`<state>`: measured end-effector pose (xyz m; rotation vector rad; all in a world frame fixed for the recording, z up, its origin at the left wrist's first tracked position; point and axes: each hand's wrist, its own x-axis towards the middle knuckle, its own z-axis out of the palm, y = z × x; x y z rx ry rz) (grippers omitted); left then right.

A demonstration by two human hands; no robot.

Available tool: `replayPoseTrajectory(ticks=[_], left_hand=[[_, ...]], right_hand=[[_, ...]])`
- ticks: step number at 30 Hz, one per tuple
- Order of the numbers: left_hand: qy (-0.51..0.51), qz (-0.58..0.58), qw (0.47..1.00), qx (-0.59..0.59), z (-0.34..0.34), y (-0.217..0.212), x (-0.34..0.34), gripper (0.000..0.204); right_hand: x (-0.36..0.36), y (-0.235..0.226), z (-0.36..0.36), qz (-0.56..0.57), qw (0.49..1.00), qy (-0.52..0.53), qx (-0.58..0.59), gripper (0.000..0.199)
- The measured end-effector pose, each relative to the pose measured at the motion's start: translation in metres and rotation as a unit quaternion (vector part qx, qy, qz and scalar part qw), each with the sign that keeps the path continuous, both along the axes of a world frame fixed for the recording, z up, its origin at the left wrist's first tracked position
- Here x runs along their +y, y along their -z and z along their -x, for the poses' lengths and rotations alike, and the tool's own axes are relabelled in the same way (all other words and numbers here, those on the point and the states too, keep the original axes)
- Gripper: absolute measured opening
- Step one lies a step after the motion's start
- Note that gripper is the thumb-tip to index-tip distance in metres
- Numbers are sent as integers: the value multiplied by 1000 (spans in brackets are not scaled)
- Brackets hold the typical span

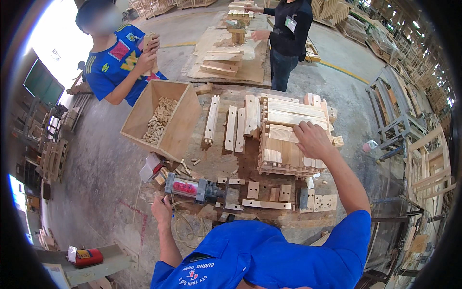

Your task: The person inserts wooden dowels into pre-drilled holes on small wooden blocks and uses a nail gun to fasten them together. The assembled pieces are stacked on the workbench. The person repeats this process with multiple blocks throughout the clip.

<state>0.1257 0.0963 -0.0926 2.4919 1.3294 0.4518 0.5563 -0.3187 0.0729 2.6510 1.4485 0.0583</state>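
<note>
On the right, my right hand (313,139) reaches onto a stack of pale wooden slats (294,111), its fingers curled over the end of a short wooden slat (281,133) on top. My left hand (162,209) is closed beside the near left end of a pneumatic cylinder (185,187) with a pink-red stretch along its body. A small dark part shows at its thumb; what the fingers hold is mostly hidden. Wooden blocks with drilled holes (253,190) and a drilled wooden strip (266,204) lie on the bench right of the cylinder.
A wooden box (188,118) of short dowels (161,120) stands at the bench's left. Several loose slats (230,127) lie between it and the stack. Across the bench, a person in blue (120,62) holds wooden pieces; another in black (290,38) works at a farther table.
</note>
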Motion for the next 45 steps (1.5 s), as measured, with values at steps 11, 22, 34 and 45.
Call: replayPoseTrajectory(ticks=[11,22,34,45], left_hand=[[1,-13,1000,5,0,3,0,23],[7,23,999,30,0,-5,3,26],[165,126,964,-166,-162,-81,-38,39],[218,97,958,159,-364,26,-121,118]], right_hand=[[-2,11,-8,-39,999,-4,-10,47],[-11,50,6,-220,972,-13,-81,51],[-1,60,73,-358,930,81,-20,54],[-26,62,156,-466,874,99,100,29]])
